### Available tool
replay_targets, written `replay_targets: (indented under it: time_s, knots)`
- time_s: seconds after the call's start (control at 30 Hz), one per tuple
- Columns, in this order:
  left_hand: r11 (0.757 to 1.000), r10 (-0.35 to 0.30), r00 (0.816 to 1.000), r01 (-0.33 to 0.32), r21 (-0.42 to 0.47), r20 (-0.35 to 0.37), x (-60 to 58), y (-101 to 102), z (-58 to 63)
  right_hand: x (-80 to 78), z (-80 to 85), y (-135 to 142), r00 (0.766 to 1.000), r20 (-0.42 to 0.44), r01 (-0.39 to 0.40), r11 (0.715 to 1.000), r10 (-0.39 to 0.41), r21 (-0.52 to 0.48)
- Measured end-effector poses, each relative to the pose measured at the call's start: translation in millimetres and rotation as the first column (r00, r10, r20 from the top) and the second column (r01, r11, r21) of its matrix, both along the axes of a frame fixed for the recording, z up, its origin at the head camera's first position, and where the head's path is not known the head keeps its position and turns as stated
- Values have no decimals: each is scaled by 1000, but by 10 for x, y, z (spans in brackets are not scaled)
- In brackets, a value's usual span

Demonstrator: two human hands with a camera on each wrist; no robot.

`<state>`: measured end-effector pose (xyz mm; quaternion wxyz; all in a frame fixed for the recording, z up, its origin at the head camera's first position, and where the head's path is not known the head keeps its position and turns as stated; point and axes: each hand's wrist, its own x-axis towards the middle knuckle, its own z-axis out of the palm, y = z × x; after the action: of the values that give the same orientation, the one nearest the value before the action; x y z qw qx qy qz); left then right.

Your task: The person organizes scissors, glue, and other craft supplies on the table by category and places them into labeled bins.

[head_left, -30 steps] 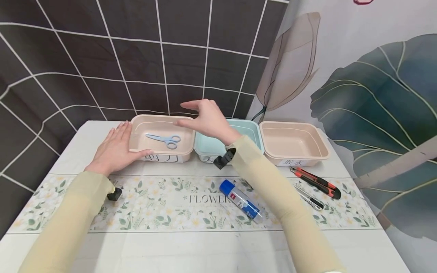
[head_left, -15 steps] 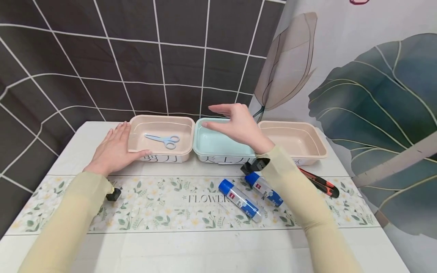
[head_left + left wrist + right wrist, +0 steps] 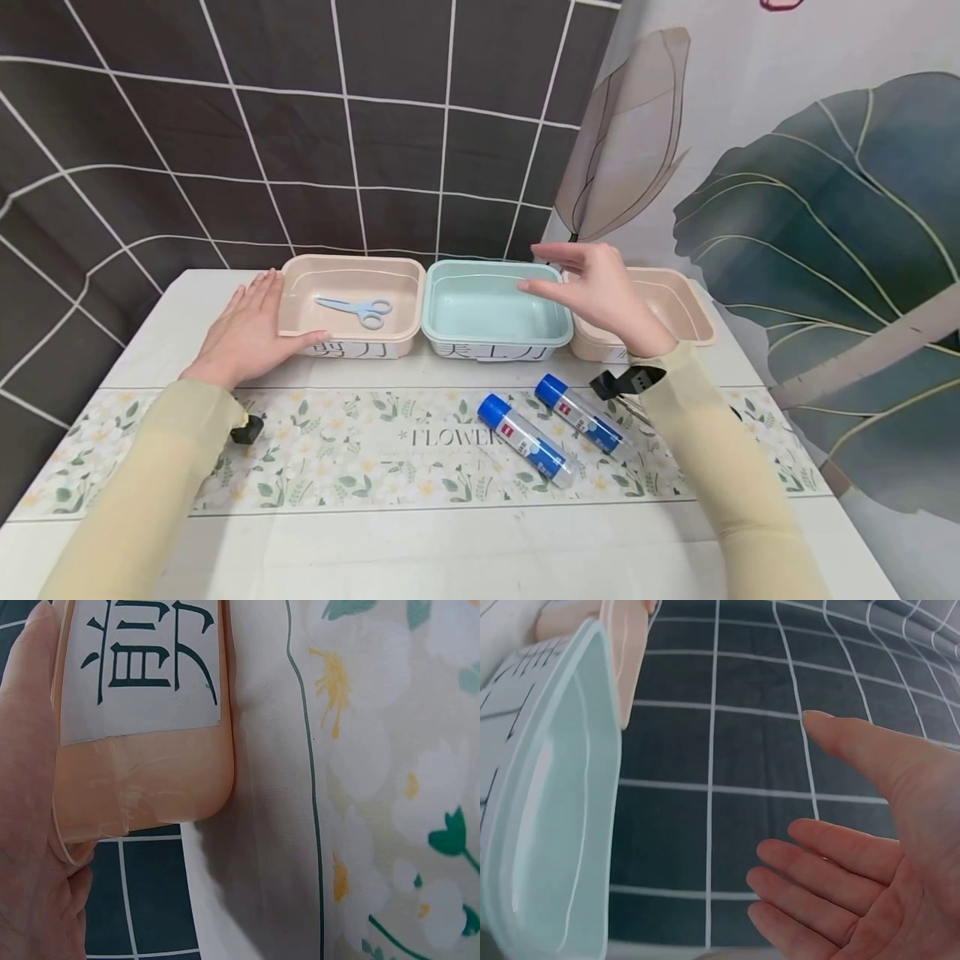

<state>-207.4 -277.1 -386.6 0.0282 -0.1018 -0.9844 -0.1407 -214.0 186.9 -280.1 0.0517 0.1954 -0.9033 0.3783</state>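
My left hand (image 3: pixel 243 329) rests against the left end of a pale pink bin (image 3: pixel 408 321), fingers straight along its side and thumb at the front rim. Inside that bin lie light blue scissors (image 3: pixel 358 309). In the left wrist view the thumb (image 3: pixel 30 697) lies next to the bin's label (image 3: pixel 142 667). My right hand (image 3: pixel 596 292) is in the air, overlapping the right pink bin (image 3: pixel 693 312) and the corner of the light blue bin (image 3: pixel 491 308). Its thumb and fingers are spread apart, with nothing between them, as the right wrist view shows.
Two glue sticks with blue caps, the nearer glue stick (image 3: pixel 527 440) and the farther glue stick (image 3: pixel 579 414), lie on the floral tablecloth (image 3: pixel 315 454). My right sleeve (image 3: pixel 727 483) hides most of the utility knives beyond them. A dark grid-patterned wall covering (image 3: pixel 300 133) rises behind the bins.
My right hand has moved right, from over the left bin past the light blue bin to the right bin, staying empty. My left hand stays against the left bin.
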Motion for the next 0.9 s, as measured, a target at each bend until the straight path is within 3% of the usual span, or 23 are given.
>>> replay_targets:
  time_s: [0.37,0.53,0.7,0.9]
  knots:
    - [1000,-3,1000,3,3,-5,-3,-6,-4,151,-105,450,990,111,85,996,-88,25]
    - [1000,-5,1000,5,4,-4,-1,-14,-1,223,-153,620,990,60,124,989,-129,80]
    - [1000,-1,1000,1,5,-3,0,-20,0,229,-240,777,994,-4,111,991,-111,81]
    - [1000,-3,1000,3,4,7,-3,-10,2,274,-326,953,993,41,111,991,-115,78]
